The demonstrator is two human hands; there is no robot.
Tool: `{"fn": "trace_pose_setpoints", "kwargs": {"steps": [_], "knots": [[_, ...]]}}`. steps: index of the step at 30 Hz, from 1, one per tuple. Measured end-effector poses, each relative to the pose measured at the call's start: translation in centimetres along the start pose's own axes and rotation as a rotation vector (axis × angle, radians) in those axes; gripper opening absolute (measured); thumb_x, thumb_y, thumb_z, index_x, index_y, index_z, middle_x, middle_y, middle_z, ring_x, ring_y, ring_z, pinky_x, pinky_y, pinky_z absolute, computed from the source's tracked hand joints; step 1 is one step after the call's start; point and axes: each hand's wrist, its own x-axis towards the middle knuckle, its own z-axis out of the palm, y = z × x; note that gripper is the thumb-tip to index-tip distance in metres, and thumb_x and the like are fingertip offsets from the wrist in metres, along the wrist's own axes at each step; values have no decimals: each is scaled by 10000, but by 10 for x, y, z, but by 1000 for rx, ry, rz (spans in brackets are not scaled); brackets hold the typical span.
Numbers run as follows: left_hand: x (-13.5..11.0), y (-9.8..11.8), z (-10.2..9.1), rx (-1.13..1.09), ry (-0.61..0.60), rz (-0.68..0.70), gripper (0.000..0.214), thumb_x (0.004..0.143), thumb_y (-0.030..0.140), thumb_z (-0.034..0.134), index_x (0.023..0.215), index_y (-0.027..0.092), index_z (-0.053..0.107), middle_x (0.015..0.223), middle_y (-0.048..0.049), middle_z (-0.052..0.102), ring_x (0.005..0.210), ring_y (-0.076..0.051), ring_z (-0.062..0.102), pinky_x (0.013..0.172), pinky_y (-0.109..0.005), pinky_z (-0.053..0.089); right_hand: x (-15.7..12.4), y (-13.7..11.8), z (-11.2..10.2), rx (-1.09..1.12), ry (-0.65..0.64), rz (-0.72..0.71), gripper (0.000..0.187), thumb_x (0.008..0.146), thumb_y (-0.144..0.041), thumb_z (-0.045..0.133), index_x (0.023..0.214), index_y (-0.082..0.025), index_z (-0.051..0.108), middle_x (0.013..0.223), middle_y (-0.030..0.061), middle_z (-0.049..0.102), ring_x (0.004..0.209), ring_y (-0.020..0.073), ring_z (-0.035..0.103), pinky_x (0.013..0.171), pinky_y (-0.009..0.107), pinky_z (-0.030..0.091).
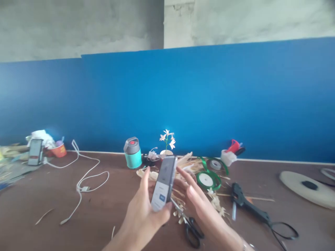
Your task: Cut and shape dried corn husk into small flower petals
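A smartphone [164,183] with a lit screen is held upright and tilted in my left hand [146,209], thumb along its lower right edge. My right hand [196,198] is raised just right of the phone with its fingers stretched out; it grips nothing that I can see. Below and between the hands lie black-handled scissors [193,232]. Pale dried husk pieces [216,202] are scattered around the right hand. Beyond the phone, white flowers on a green stem [166,137] stand in a small pale holder.
A turquoise jar [133,158] stands behind. A green ribbon spool [205,179], a tape roll [215,164] and a black glue gun [248,205] lie right, before a round pale disc [309,186]. Leftward are a white cable [78,184], another phone [35,152] and a red cup [59,150].
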Motion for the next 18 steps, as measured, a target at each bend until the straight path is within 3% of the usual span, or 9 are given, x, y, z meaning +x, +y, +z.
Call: {"fn": "trace_pose_setpoints", "kwargs": {"steps": [3,5,8,10,12,16,18], "knots": [[9,19,24,44,-21,98,1029,592,299,746,1469,195,219,1275,-173,566,1111,-385,548,942,-483,399,19,-20,11,148,238,-54,600,706,-538,721,1193,-216,584,1094,99,696,1023,282,636,919,414,469],[21,25,30,-95,-97,106,1042,558,353,789,1444,165,275,1300,-186,549,1125,-381,538,951,-471,400,27,-28,6,265,184,-9,549,743,-577,658,1095,-156,643,1020,125,716,979,297,656,883,415,491],[40,27,34,-501,-369,-104,757,789,594,537,1387,154,388,1196,-179,633,1041,-342,606,862,-464,457,33,-32,-7,375,88,38,616,745,-664,585,1026,-124,679,939,141,732,927,309,678,845,422,511],[48,26,38,-747,-515,-219,693,817,620,496,1364,198,440,1209,-135,644,1100,-312,593,913,-433,435,38,-29,-15,377,94,30,649,726,-686,589,1049,-131,677,939,138,736,928,310,681,847,426,511],[50,25,43,-899,-583,-353,699,811,656,475,1337,196,486,1200,-131,658,1117,-311,592,926,-421,430,43,-24,-20,314,154,4,675,715,-687,606,1102,-137,655,980,138,732,973,314,669,871,431,501],[48,24,47,-1007,-480,-485,751,772,713,471,1306,189,534,1142,-144,691,1076,-327,623,884,-418,459,52,-18,-28,16,313,-18,726,711,-685,614,1199,-147,593,1119,139,690,1127,327,590,948,449,456],[50,24,43,-1019,-394,-526,751,765,707,490,1301,183,541,1111,-145,705,1044,-326,641,853,-412,479,49,-19,-27,-109,228,-48,711,738,-666,602,1240,-166,561,1193,125,653,1177,302,553,987,430,434]]}}
